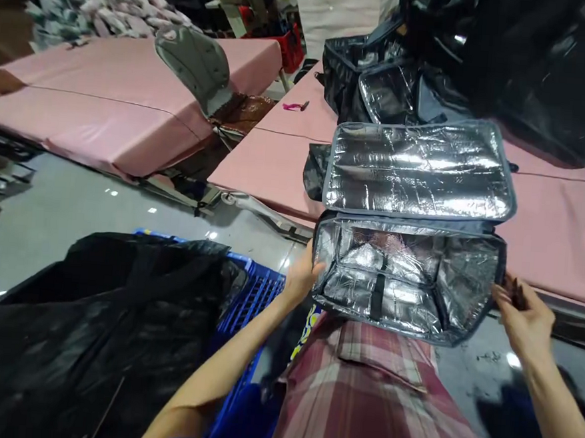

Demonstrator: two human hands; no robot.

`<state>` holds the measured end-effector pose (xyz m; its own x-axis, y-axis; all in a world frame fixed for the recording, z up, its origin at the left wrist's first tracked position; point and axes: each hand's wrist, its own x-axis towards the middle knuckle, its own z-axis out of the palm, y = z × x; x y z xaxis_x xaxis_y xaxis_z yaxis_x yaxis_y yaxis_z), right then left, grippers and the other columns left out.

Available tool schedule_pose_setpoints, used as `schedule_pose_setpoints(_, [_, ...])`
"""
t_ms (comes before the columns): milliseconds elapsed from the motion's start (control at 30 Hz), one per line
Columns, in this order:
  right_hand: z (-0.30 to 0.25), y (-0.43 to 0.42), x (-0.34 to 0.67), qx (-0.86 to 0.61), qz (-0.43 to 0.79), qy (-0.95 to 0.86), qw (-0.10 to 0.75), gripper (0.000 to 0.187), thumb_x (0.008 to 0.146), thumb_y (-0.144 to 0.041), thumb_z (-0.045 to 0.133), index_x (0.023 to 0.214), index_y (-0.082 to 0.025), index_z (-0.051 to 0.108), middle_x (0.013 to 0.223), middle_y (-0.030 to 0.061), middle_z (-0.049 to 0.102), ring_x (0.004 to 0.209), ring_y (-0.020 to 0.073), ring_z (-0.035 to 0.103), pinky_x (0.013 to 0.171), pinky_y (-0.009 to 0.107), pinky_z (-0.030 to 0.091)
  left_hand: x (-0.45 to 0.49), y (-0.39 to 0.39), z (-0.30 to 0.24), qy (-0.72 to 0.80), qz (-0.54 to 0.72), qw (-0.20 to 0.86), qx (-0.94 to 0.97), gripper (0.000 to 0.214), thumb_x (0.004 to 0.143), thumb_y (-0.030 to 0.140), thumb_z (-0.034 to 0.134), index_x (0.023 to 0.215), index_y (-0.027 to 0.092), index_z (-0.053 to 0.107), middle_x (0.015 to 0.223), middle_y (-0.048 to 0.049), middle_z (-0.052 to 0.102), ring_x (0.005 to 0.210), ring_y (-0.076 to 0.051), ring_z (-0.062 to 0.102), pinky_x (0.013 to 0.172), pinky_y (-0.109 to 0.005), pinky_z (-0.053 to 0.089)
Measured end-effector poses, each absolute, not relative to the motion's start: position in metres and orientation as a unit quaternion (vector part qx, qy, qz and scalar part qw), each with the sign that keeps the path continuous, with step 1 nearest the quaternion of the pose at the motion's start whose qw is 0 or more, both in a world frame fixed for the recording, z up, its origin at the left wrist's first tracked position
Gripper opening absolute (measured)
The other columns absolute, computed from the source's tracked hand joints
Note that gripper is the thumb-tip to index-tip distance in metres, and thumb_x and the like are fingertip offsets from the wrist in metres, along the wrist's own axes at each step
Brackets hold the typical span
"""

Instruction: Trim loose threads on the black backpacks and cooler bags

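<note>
An insulated cooler bag [407, 300] with a shiny silver lining is held out above my lap. Its lid [421, 168] is folded back toward the table, foil side up, and a dark strap crosses the inside floor. My left hand [302, 274] grips the bag's left side, thumb over the rim. At the opposite end, my right hand [523, 315] holds the right side, its fingers partly hidden behind the edge. Behind the lid, more dark bags with silver lining [386, 85] stand on the pink table [277, 158].
A pink-handled tool [295, 106] lies on the pink table. To my left, a large black bag [88, 338] sits by a blue plastic crate [254, 296]. A grey chair [195, 69] stands between the tables. Black plastic [543, 70] bulks at back right, and grey bundles [102, 2] pile up far left.
</note>
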<state>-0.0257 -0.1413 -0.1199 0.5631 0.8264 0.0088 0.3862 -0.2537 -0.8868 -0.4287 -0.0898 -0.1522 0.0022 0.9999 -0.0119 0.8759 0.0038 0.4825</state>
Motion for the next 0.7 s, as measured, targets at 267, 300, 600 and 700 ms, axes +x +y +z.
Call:
schedule_pose_setpoints(267, [-0.114,-0.155,-0.095,-0.700,0.174,-0.666,0.191,0.033,0.085,-0.027,0.040,0.112,-0.024,0.058,0.105,0.0066,0.064,0.099,0.0223,0.059,0.085,0.032,0.044,-0.359,-0.126,-0.163,0.656,0.132,0.517,0.534,0.028,0.077,0.026,0.058,0.102,0.016,0.058,0.099,-0.0106,0.062,0.103,-0.026,0.052,0.091,-0.036,0.040])
schedule_pose_setpoints(300, [-0.128,-0.152,-0.108,-0.704,0.251,-0.660,0.079,0.034,0.085,-0.030,0.041,0.114,-0.024,0.057,0.104,0.0059,0.065,0.096,0.0223,0.061,0.079,0.031,0.045,-0.347,-0.127,-0.171,0.639,0.100,0.582,0.493,0.021,0.074,0.025,0.060,0.093,0.015,0.060,0.085,-0.0084,0.063,0.091,-0.023,0.056,0.083,-0.034,0.044])
schedule_pose_setpoints(600, [-0.198,-0.148,-0.137,-0.692,0.287,-0.662,-0.024,0.036,0.089,-0.044,0.040,0.114,-0.022,0.054,0.092,0.0085,0.068,0.082,0.0246,0.063,0.066,0.030,0.040,-0.321,-0.118,-0.206,0.586,0.045,0.750,0.303,0.018,0.067,0.026,0.058,0.072,0.015,0.045,0.058,0.0020,0.047,0.046,-0.009,0.047,0.048,-0.021,0.042])
schedule_pose_setpoints(700, [-0.198,-0.150,-0.137,-0.674,0.281,-0.683,-0.017,0.029,0.088,-0.040,0.045,0.108,-0.023,0.057,0.094,0.0073,0.067,0.087,0.0228,0.061,0.072,0.029,0.039,-0.322,-0.118,-0.209,0.587,0.054,0.759,0.276,0.020,0.066,0.025,0.059,0.074,0.016,0.043,0.057,0.0034,0.045,0.044,-0.008,0.044,0.048,-0.021,0.042])
